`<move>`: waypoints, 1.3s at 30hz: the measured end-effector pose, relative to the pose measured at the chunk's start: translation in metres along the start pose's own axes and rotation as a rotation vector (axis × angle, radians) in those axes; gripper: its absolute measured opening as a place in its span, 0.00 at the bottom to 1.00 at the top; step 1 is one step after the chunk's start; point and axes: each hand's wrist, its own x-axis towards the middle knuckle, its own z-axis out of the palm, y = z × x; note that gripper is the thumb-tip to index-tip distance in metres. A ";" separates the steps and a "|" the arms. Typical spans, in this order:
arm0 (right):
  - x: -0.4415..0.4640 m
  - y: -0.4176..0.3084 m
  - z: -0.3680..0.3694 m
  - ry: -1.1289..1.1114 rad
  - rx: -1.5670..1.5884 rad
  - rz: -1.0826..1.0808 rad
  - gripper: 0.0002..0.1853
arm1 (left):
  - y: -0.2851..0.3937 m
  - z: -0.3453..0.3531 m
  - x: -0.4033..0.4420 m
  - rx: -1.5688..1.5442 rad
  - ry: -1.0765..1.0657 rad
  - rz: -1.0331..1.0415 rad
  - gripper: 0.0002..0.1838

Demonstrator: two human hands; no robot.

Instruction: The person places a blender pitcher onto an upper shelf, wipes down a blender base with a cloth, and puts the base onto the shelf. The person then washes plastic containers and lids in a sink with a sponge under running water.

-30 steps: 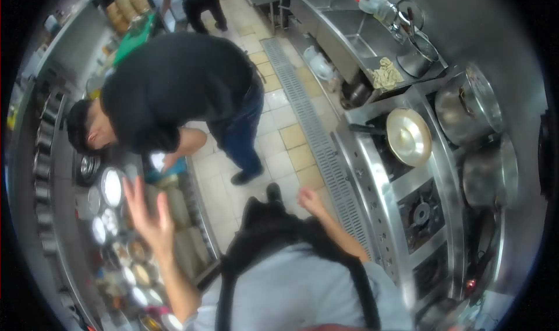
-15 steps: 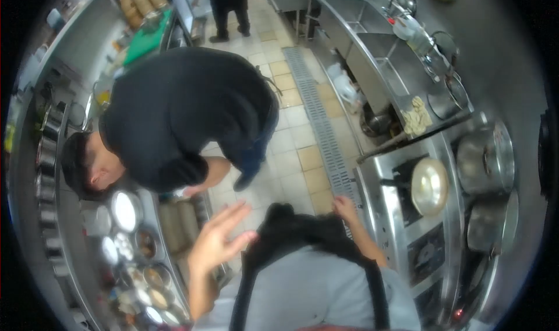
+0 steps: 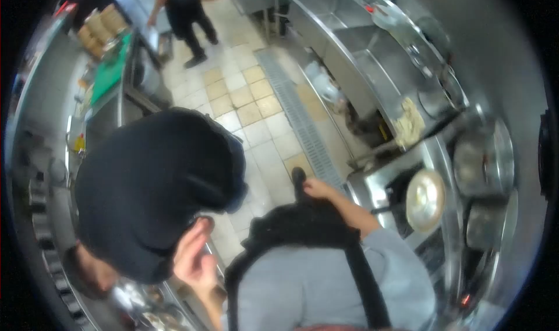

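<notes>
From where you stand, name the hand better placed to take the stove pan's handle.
Probably the right hand: it is nearer the pan, whose handle points toward that side. The left hand is farther off, close beside the bending co-worker.

Round metal pan (image 3: pixel 425 200) on stove (image 3: pixel 432 150)

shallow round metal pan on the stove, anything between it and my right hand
Nothing separate visibly blocks the way from the right hand to the shallow round metal pan; only the stove's steel front edge and the pan's dark handle lie between them.
</notes>
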 end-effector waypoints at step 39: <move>0.550 0.017 -0.282 -0.148 0.031 0.053 0.16 | -0.220 0.043 0.401 0.097 0.450 -0.296 0.13</move>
